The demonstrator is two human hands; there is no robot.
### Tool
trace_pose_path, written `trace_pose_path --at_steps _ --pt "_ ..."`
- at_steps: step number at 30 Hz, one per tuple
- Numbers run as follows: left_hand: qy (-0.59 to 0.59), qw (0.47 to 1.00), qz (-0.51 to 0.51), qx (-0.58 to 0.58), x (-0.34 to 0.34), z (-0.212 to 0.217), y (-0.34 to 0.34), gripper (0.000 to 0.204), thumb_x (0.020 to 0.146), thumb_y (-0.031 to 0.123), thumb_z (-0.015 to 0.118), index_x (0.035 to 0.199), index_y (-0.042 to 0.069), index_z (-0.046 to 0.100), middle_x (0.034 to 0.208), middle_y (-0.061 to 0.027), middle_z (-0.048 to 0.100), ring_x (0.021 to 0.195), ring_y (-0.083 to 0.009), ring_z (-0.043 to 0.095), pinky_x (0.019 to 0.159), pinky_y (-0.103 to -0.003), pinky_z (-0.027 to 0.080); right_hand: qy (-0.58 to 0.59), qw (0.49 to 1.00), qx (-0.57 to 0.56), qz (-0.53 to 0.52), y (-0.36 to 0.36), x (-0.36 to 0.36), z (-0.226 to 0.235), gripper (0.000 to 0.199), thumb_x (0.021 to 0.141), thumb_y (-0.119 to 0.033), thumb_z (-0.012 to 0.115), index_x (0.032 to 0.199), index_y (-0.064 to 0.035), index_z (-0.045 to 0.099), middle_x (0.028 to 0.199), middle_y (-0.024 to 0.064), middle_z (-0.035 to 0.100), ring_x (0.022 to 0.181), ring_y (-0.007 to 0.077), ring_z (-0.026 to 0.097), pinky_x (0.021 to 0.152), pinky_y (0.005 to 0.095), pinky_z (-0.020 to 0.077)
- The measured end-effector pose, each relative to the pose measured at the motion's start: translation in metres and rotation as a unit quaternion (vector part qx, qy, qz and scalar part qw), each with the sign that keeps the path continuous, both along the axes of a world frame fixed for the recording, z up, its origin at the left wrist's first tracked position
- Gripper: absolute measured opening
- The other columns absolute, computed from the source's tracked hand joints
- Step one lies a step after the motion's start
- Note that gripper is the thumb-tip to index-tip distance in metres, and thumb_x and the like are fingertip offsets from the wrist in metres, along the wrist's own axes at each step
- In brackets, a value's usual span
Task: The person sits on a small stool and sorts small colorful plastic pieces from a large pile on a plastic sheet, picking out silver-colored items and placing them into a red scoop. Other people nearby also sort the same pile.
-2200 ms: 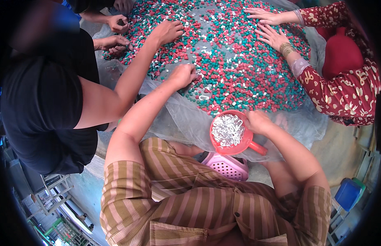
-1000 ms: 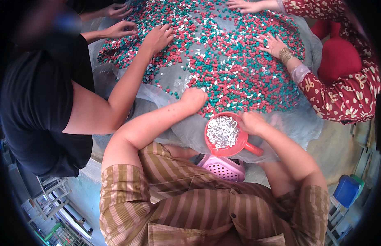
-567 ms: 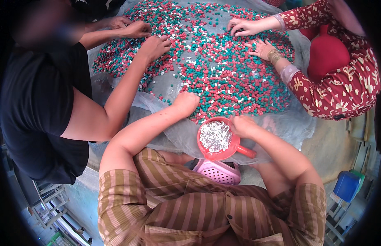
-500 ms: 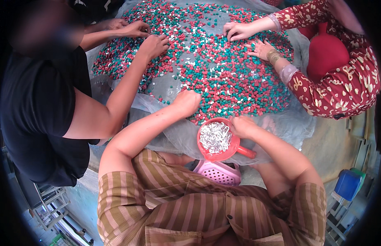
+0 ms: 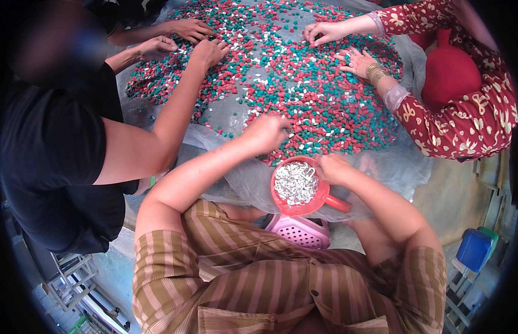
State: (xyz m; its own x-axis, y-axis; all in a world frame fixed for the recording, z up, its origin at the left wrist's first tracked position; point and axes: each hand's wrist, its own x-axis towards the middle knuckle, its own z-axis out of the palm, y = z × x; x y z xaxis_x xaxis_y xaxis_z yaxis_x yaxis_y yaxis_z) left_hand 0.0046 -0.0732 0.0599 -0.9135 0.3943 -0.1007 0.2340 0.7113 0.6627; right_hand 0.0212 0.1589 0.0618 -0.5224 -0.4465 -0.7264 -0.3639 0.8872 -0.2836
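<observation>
Head view, nearest: a pink perforated basket (image 5: 301,232) lay at the person's lap, partly under the red scoop.
Red scoop: a red handled scoop (image 5: 320,200) sat just in front of the lap on the sheet's near edge, well filled with white pieces (image 5: 296,182).
Right hand: the right hand (image 5: 332,168) rested at the scoop's far rim, fingers curled; whether it pinched a piece or gripped the rim could not be told.
Left hand: the left hand (image 5: 265,132) was stretched to the near edge of the heap, fingers bent down among the pieces; whether it had closed on anything could not be told.
Heap: a wide spread of red, green and white pieces (image 5: 303,89) covered a clear plastic sheet (image 5: 236,167), which showed bare and crumpled along its near side.
Progress, as a judgement: white pieces seemed to be picked out into the scoop; a good load was gathered, yet many white bits still dotted the heap, so most of the sorting looked left.
Co-worker at left: a person in a black top (image 5: 53,161) reached one arm across to the far heap, hand (image 5: 208,51) on the pieces.
Co-worker at right: a person in a red patterned sleeve (image 5: 465,122) had both hands on the heap's far side.
Far right floor: a blue container (image 5: 474,249) stood well apart.
</observation>
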Motion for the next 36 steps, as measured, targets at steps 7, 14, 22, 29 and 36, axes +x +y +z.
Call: trace_pose_path --at_steps 7,14,22,29,36 --pt "-0.034 0.987 0.15 -0.05 -0.022 -0.071 -0.034 0.052 0.081 0.019 0.06 0.128 0.002 0.043 0.118 -0.0258 0.05 0.109 -0.0374 0.05 0.094 -0.042 0.041 0.011 0.999 -0.024 0.018 0.0 0.002 0.0 0.03 0.091 -0.019 0.037 0.096 0.0021 0.057 0.089 0.0248 0.063 0.086 0.0381 0.062 0.076 0.0488 0.0489" --pt "0.132 0.943 0.263 -0.154 -0.057 -0.038 -0.059 0.042 0.075 0.013 0.062 0.115 0.005 0.052 0.112 -0.0183 0.053 0.105 -0.0346 0.05 0.091 -0.043 0.042 0.021 0.999 -0.029 0.004 0.004 0.003 -0.004 0.029 0.091 -0.021 0.039 0.096 0.0021 0.057 0.086 0.0234 0.063 0.085 0.0385 0.062 0.076 0.0485 0.0487" --pt "-0.005 0.898 0.419 -0.134 -0.053 -0.073 -0.16 0.061 0.082 0.04 0.058 0.134 0.016 0.04 0.138 -0.0146 0.039 0.128 -0.0301 0.037 0.105 -0.042 0.03 0.013 0.999 -0.035 0.011 0.003 0.0 -0.002 0.027 0.088 -0.021 0.043 0.098 -0.0005 0.058 0.087 0.0231 0.063 0.086 0.0374 0.062 0.078 0.0476 0.0483" --pt "-0.179 0.965 0.15 0.121 -0.055 -0.051 -0.113 0.039 0.079 0.018 0.064 0.118 0.014 0.059 0.108 -0.0127 0.061 0.102 -0.023 0.057 0.089 -0.035 0.045 0.01 1.0 -0.025 0.0 0.003 -0.001 -0.002 0.028 0.088 -0.021 0.042 0.097 0.0009 0.057 0.089 0.0248 0.063 0.087 0.0391 0.061 0.078 0.0489 0.0478" --pt "-0.056 0.978 0.2 -0.035 -0.063 -0.053 -0.121 0.024 0.08 0.012 0.064 0.104 0.009 0.066 0.085 -0.0084 0.067 0.067 -0.0181 0.064 0.062 -0.031 0.052 0.013 0.999 -0.03 0.005 0.003 -0.001 -0.004 0.03 0.09 -0.021 0.039 0.096 0.0019 0.057 0.088 0.0253 0.063 0.086 0.0403 0.061 0.077 0.0502 0.0475"
